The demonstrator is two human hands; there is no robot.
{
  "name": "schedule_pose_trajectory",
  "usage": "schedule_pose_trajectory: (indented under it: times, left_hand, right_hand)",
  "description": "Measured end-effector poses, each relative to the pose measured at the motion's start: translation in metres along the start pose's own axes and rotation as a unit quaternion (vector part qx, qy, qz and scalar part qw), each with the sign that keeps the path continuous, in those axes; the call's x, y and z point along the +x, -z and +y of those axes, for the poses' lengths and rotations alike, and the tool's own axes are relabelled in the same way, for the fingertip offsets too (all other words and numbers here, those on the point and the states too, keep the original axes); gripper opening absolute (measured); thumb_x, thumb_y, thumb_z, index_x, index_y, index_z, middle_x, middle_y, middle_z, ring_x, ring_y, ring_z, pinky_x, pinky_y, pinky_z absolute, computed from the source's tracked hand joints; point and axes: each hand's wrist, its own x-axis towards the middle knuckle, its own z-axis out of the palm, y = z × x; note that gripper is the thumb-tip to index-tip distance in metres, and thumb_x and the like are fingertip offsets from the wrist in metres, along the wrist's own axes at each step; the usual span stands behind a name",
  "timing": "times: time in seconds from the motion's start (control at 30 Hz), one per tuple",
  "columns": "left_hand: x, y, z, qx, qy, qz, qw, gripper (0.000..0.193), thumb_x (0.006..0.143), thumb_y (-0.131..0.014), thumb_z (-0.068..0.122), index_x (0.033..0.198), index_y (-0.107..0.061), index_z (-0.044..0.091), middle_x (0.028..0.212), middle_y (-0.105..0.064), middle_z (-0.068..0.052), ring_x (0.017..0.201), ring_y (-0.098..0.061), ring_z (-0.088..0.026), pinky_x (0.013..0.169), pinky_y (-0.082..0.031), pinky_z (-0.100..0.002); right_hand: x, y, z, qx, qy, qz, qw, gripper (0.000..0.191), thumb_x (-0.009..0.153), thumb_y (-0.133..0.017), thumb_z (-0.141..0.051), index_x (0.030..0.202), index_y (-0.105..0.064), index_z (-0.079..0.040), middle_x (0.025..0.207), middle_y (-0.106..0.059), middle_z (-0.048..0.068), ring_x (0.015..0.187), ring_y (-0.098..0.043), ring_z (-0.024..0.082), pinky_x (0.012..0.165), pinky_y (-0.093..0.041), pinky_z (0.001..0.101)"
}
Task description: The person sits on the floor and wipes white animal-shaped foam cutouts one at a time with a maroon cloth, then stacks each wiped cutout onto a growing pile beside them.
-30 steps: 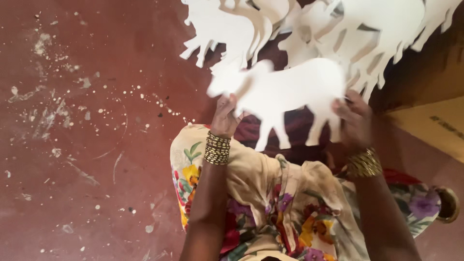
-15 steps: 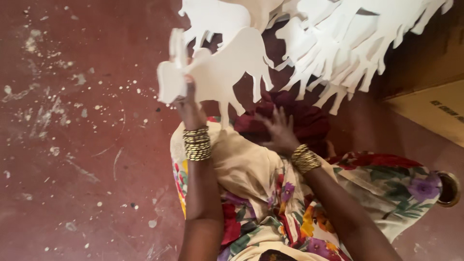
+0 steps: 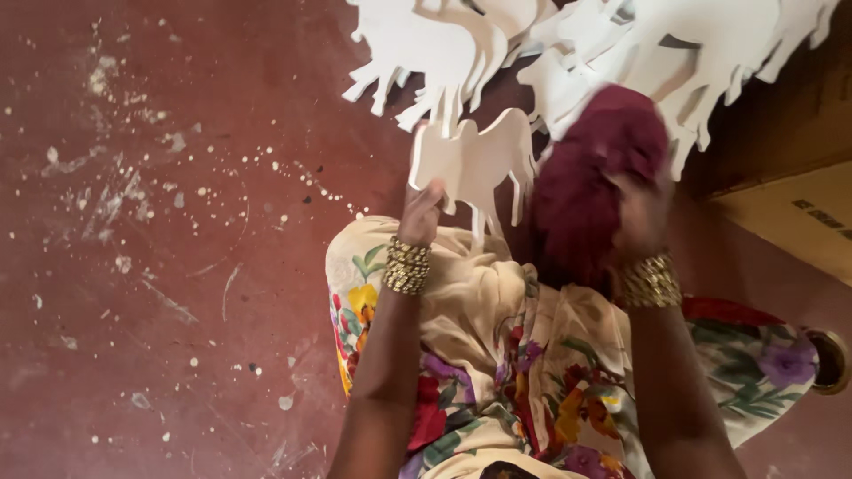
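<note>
The left hand [image 3: 424, 206] pinches a flat white animal cutout [image 3: 475, 160]; the right hand [image 3: 641, 213] grips a maroon cloth [image 3: 590, 177] before heaped cutouts [image 3: 621, 44] on the paint-flecked red floor [image 3: 160, 266].

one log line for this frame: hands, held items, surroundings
left hand: holds white animal cutout | right hand: holds maroon cloth | behind: cutout pile | floor: red, paint-speckled
</note>
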Motion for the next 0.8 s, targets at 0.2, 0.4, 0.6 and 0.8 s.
schedule_pose_trajectory:
  times: [0.2, 0.4, 0.6, 0.8]
  left_hand:
    - [-0.004, -0.032, 0.049, -0.126, 0.051, 0.109, 0.985, 0.061, 0.095, -0.047, 0.053, 0.130, -0.054, 0.002, 0.120, -0.067, -0.010, 0.110, -0.066, -0.019, 0.096, -0.054, -0.033]
    - [-0.005, -0.040, 0.078, -0.001, -0.012, 0.045, 0.999, 0.044, 0.107, -0.056, 0.034, 0.139, -0.050, 0.004, 0.140, -0.057, -0.020, 0.129, -0.057, -0.028, 0.108, -0.049, -0.039]
    - [0.004, -0.037, 0.077, -0.019, 0.002, 0.004, 1.000, 0.042, 0.106, -0.060, 0.030, 0.139, -0.048, 0.007, 0.150, -0.052, -0.024, 0.140, -0.053, -0.032, 0.113, -0.047, -0.044]
    - [0.013, -0.032, 0.073, -0.056, -0.027, 0.014, 0.998, 0.053, 0.106, -0.063, 0.030, 0.147, -0.047, 0.001, 0.151, -0.054, -0.025, 0.144, -0.051, -0.033, 0.122, -0.042, -0.041]
  right_hand:
    - [-0.020, -0.140, -0.001, -0.279, 0.158, -0.188, 0.928, 0.058, 0.094, -0.068, -0.030, 0.144, -0.051, -0.007, 0.141, -0.058, 0.013, 0.128, -0.053, 0.033, 0.104, -0.052, 0.0436]
    - [-0.026, -0.203, 0.058, -0.424, 0.225, 0.007, 0.877, 0.026, 0.096, -0.069, -0.031, 0.121, -0.065, -0.023, 0.135, -0.062, 0.012, 0.130, -0.054, 0.032, 0.108, -0.038, 0.0611]
    - [0.038, -0.133, 0.092, -0.388, 0.024, 0.024, 0.921, 0.036, 0.095, -0.072, -0.023, 0.129, -0.064, -0.017, 0.128, -0.061, 0.018, 0.119, -0.056, 0.036, 0.102, -0.047, 0.0506]
    - [-0.057, -0.160, 0.062, -0.330, 0.073, -0.086, 0.937, 0.027, 0.094, -0.068, -0.011, 0.119, -0.068, -0.020, 0.131, -0.065, 0.013, 0.118, -0.062, 0.030, 0.102, -0.057, 0.0440]
